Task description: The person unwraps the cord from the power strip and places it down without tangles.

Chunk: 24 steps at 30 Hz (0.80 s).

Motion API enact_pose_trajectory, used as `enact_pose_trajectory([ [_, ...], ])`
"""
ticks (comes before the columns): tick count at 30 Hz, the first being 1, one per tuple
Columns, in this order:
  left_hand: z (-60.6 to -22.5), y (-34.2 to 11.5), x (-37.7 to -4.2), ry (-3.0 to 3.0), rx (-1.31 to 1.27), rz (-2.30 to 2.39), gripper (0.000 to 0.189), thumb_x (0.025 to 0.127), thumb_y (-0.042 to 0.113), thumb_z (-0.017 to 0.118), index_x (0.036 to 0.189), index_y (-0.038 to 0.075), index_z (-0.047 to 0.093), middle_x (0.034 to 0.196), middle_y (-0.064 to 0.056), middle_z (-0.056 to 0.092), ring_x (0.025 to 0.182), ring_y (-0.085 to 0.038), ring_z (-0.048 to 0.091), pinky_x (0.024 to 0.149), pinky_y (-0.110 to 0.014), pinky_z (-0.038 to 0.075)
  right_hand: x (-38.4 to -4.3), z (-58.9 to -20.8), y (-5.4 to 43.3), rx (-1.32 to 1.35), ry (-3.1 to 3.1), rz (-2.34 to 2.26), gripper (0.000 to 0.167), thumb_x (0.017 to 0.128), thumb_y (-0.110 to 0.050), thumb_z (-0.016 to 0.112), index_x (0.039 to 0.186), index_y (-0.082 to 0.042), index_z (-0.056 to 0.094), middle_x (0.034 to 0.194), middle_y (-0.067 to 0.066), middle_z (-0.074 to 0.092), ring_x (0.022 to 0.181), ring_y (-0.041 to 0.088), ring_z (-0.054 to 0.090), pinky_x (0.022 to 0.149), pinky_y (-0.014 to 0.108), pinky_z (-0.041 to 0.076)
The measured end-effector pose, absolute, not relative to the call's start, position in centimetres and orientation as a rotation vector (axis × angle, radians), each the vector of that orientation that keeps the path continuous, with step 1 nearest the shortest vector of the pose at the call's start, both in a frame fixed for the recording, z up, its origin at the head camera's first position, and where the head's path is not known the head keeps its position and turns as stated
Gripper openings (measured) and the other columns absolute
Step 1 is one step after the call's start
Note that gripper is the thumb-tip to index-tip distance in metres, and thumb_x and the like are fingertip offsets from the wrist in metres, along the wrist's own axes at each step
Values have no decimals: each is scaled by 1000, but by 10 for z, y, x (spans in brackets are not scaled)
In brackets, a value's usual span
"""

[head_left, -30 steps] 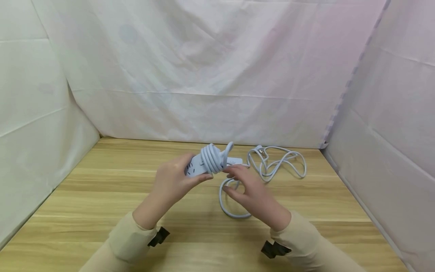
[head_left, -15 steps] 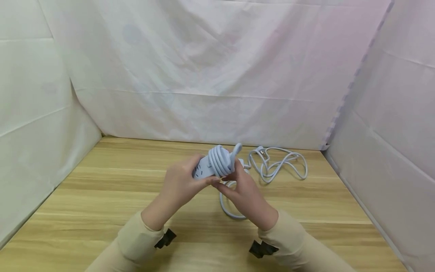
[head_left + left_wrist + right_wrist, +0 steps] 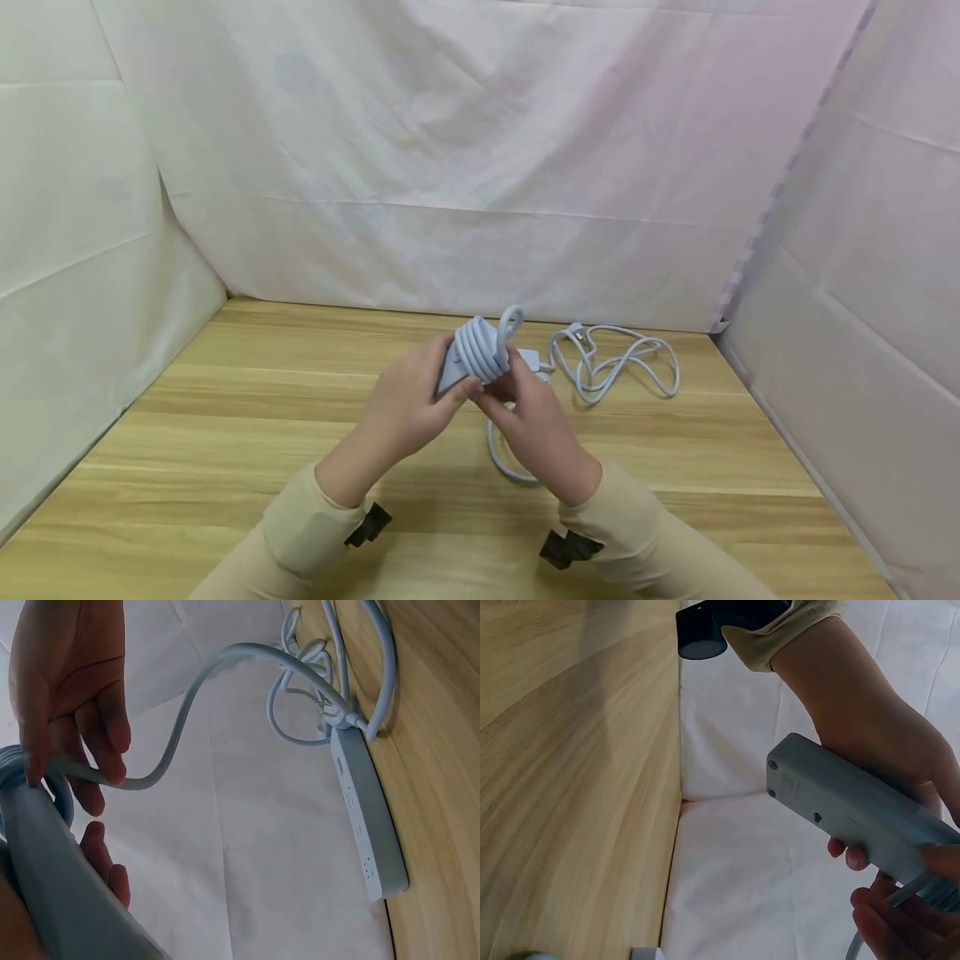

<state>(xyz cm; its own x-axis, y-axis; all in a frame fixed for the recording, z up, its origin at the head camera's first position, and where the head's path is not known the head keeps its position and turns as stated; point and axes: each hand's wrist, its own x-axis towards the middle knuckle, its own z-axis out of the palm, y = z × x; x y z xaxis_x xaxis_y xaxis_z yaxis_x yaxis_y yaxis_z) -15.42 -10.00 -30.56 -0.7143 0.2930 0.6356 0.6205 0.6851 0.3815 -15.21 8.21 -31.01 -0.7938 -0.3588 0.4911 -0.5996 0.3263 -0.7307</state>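
Observation:
My left hand (image 3: 408, 396) grips a white power strip (image 3: 452, 371) above the table. Several turns of its cord (image 3: 480, 348) are wound round the far end, and one loop sticks up there. My right hand (image 3: 536, 421) is at that wound end, its thumb near my left thumb. In the left wrist view the fingers of the right hand (image 3: 75, 690) hold the cord's free run (image 3: 176, 731), which arcs down toward the table. The right wrist view shows the strip's grey underside (image 3: 847, 799), with fingers of the left hand (image 3: 889, 727) wrapped around it.
A second white power strip (image 3: 367, 817) lies on the wooden table (image 3: 262, 433), partly hidden behind my right hand in the head view. Its tangled cord and plug (image 3: 577, 332) lie at the back right. White cloth (image 3: 450, 167) encloses the back and sides.
My right hand has moved left from the loose cord to the wound end. The held strip has shifted slightly right and turned, so its sockets no longer show in the head view.

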Motion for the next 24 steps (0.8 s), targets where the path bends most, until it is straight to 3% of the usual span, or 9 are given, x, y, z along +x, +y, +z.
enact_pose_trajectory([
  [10, -314, -96, -155, -2372, -608, -841, 91, 88, 76, 25, 122, -2, 53, 87, -6, 59, 66, -16, 53, 56, -33, 45, -154, -308, 84, 859, -2508, 1408, 58, 96, -18, 65, 145, -6, 37, 98, 3, 68, 79, 8, 65, 73, 29, 53],
  [15, -315, -94, -155, -2361, -588, -831, 94, 82, 80, 30, 123, -2, 54, 90, -8, 63, 68, -17, 58, 56, -34, 47, -154, -306, 90, 905, -2554, 1486, 64, 95, -20, 65, 149, -9, 31, 99, 2, 67, 81, 8, 65, 73, 29, 54],
  [20, -311, -97, -155, -2457, -472, -871, 82, 75, 59, 72, 127, 0, 52, 96, -11, 66, 73, -22, 61, 59, -38, 50, -150, -307, 92, 947, -2576, 1452, 77, 94, -14, 66, 154, -5, 20, 100, 0, 65, 82, 7, 66, 76, 28, 54],
  [22, -310, -100, -156, -2499, -413, -893, 82, 69, 46, 84, 129, 1, 51, 97, -10, 66, 75, -22, 61, 61, -38, 50, -148, -308, 92, 974, -2566, 1416, 71, 93, -10, 66, 151, -2, 27, 103, 1, 65, 84, 8, 67, 77, 27, 53],
  [24, -310, -102, -157, -2519, -379, -899, 85, 67, 47, 85, 130, 1, 51, 96, -10, 66, 75, -22, 61, 61, -39, 49, -147, -309, 94, 1014, -2547, 1352, 53, 93, -9, 67, 141, -2, 45, 106, 3, 65, 87, 10, 67, 78, 26, 53],
])
